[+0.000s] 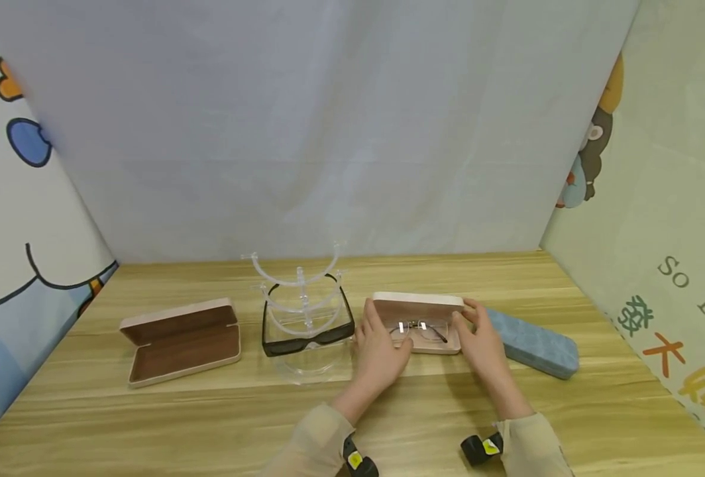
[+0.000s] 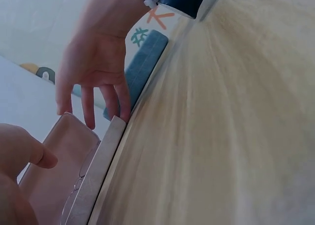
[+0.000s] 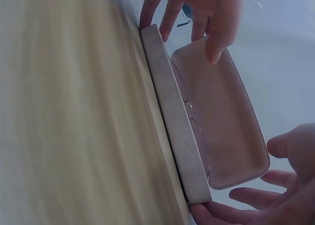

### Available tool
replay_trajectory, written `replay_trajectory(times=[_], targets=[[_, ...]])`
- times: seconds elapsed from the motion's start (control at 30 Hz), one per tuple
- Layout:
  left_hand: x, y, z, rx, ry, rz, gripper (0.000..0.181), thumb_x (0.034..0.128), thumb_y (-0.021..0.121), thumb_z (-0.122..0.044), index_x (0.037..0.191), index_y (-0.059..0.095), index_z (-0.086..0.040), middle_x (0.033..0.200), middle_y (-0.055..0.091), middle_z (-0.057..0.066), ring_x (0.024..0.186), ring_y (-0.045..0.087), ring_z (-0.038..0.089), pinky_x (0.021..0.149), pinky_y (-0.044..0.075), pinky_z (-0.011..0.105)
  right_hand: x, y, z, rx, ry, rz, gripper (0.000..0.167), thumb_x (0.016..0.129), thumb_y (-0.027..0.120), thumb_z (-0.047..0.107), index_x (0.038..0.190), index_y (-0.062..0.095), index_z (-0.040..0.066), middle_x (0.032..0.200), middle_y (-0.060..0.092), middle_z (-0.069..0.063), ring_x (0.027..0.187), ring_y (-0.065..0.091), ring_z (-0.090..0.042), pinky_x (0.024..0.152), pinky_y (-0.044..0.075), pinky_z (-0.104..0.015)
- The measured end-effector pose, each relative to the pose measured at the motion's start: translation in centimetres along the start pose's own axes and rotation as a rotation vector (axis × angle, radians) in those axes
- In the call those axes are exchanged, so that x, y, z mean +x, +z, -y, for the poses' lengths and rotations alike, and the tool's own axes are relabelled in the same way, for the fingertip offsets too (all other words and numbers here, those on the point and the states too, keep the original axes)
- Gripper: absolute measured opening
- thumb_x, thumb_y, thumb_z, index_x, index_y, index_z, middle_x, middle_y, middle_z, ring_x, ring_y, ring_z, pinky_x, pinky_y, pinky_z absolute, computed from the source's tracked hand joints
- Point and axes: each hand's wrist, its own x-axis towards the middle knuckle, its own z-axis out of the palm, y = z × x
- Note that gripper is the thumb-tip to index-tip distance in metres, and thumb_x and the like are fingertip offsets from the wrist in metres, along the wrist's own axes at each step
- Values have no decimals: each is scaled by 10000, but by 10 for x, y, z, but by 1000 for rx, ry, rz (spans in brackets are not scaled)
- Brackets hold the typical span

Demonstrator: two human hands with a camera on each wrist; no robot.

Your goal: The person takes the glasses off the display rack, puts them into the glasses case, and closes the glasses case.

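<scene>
A pale glasses case (image 1: 430,299) with a pinkish lining stands on the table with its lid raised. A pair of thin-rimmed eyeglasses (image 1: 413,326) lies inside it. My left hand (image 1: 382,351) holds the left end, its thumb over the inner side and its other fingers about the outside. At the opposite end my right hand (image 1: 484,344) holds the case, with one finger at the lid's corner (image 3: 280,145) and others low against the base. Just right of that hand lies a blue glasses case (image 1: 537,344), its lid down.
Left of the hands, a clear display stand (image 1: 301,308) bears black sunglasses (image 1: 311,341). Farther left, another pale case (image 1: 185,344) lies with its lid raised and bare brown lining. A grey curtain (image 1: 305,132) hangs behind the wooden table (image 1: 179,424).
</scene>
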Motion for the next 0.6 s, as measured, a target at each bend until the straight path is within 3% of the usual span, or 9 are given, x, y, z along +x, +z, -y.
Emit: replay_trajectory(times=[0.17, 0.37, 0.6], targets=[[-3, 5, 4, -41, 20, -16, 990, 775, 680, -237, 1448, -21, -47, 1481, 149, 201, 1271, 239, 461, 1008, 275, 569, -1, 3, 1, 10, -10, -10, 545, 957, 328, 454, 1367, 239, 105, 1402, 364, -204, 1184, 430, -418, 786, 432, -467], [-6, 6, 4, -111, -5, -17, 943, 782, 669, -215, 1444, 18, -46, 1470, 167, 206, 1300, 235, 414, 1017, 296, 530, 0, 5, 1, 1, -8, -56, 519, 962, 328, 438, 1302, 272, 50, 1364, 377, -251, 1206, 401, -445, 928, 366, -553], [-6, 2, 6, -127, 32, -24, 905, 831, 633, -224, 1456, 3, -50, 1476, 133, 214, 1270, 255, 466, 990, 299, 578, -1, 2, 3, 21, 19, -20, 479, 964, 375, 364, 1276, 274, 15, 1378, 340, -251, 1217, 385, -429, 921, 378, -526]])
